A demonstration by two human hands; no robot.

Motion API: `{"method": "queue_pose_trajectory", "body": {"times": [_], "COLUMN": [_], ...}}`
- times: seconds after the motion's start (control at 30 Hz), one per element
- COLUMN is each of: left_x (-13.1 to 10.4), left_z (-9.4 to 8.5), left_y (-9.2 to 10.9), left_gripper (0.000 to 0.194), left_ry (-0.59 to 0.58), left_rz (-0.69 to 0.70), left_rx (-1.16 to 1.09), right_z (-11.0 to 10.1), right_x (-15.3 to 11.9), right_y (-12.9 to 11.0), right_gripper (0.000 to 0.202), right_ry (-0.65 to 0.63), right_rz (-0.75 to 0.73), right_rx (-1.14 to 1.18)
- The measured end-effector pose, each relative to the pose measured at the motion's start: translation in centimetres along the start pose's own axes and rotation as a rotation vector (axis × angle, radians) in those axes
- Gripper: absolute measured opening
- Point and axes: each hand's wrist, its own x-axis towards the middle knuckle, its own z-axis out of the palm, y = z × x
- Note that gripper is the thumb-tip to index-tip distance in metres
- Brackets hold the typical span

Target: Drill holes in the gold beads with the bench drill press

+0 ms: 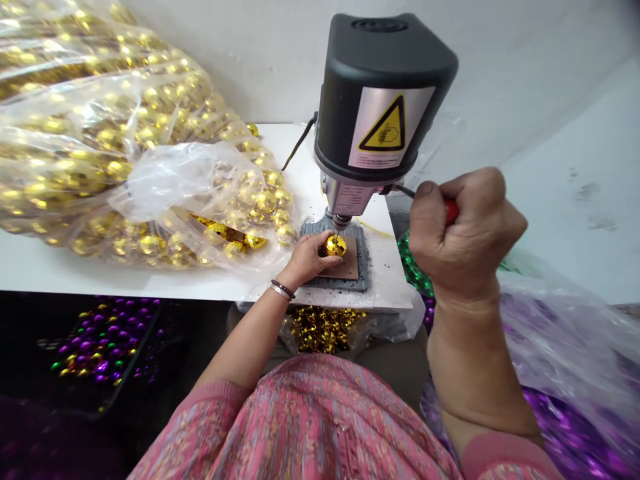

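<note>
My left hand (307, 259) pinches a shiny gold ball (335, 245) on the brown pad of a small drill press base (361, 275). The drill bit comes down right above the ball. My right hand (463, 230) is closed around the red-tipped lever handle (451, 211) of the black drill press (380, 93), to the right of the machine head. A bracelet sits on my left wrist.
A big clear plastic bag of gold balls (100, 133) fills the left of the white table (75, 273). Gold shavings (323, 328) lie in a bag under the table edge. Purple and green beads (95, 340) lie lower left, purple foil material (575, 413) at right.
</note>
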Motion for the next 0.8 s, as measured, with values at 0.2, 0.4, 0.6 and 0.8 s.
{"method": "queue_pose_trajectory", "body": {"times": [0.2,0.4,0.6,0.8], "left_x": [-0.3,-0.4,-0.4,-0.5], "left_z": [0.1,0.2,0.3,0.7], "left_y": [0.2,0.5,1.0,0.8], "left_gripper": [0.056,0.063,0.06,0.058], "left_ry": [0.008,0.03,0.034,0.058], "left_rz": [-0.029,-0.06,-0.074,-0.075], "left_rx": [0.048,0.039,0.021,0.024], "right_z": [1.3,2.3,3.3,4.5], "right_x": [-3.1,-4.5,-5.3,-5.8], "right_y": [0.1,0.1,-0.2,-0.2], "right_gripper": [0.033,0.032,0.029,0.025], "right_ry": [0.009,0.064,0.154,0.3], "right_rz": [0.13,0.162,0.209,0.19], "right_rx": [0.036,0.042,0.049,0.105]}}
